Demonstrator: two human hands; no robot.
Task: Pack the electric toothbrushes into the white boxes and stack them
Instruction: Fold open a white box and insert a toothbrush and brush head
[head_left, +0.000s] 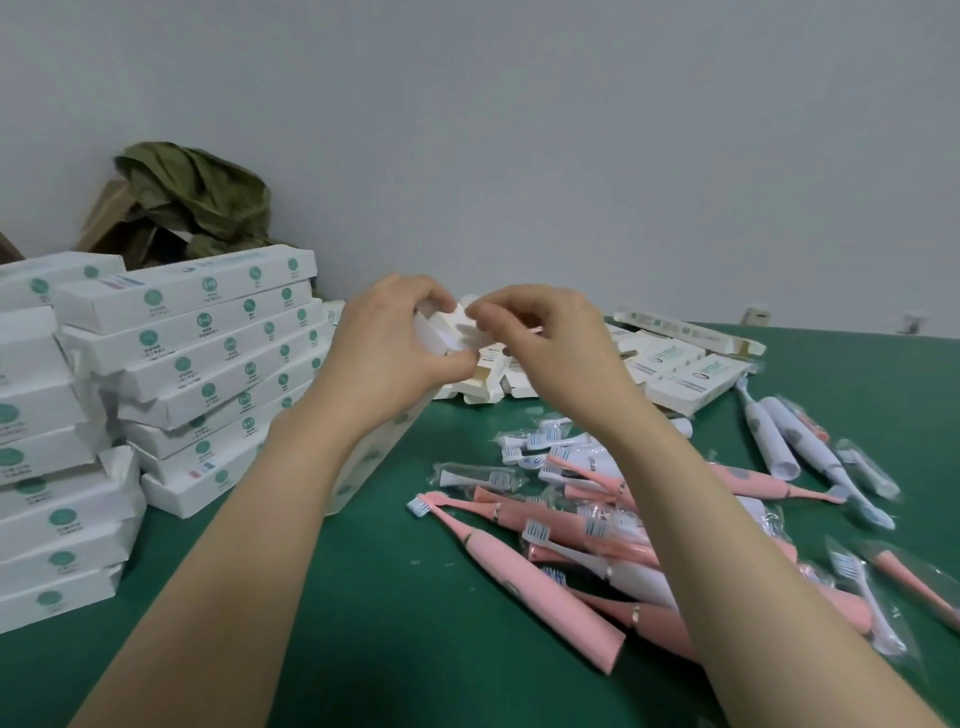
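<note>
I hold a white box (451, 332) up over the green table (395, 597), its end flaps open toward me. My left hand (387, 343) grips the box's near end from the left. My right hand (540, 338) pinches an end flap from the right. The box's long body runs down under my left forearm, mostly hidden. Pink and white electric toothbrushes (524, 566) lie in a loose heap on the table at the right, mixed with brush heads in clear wrappers (480, 478). Stacks of closed white boxes (197, 364) stand at the left.
Flat and half-folded empty boxes (680, 364) lie at the back right of the table. A second stack of boxes (47, 467) fills the far left edge. An olive cloth on a brown carton (192, 202) sits behind the stacks against the wall.
</note>
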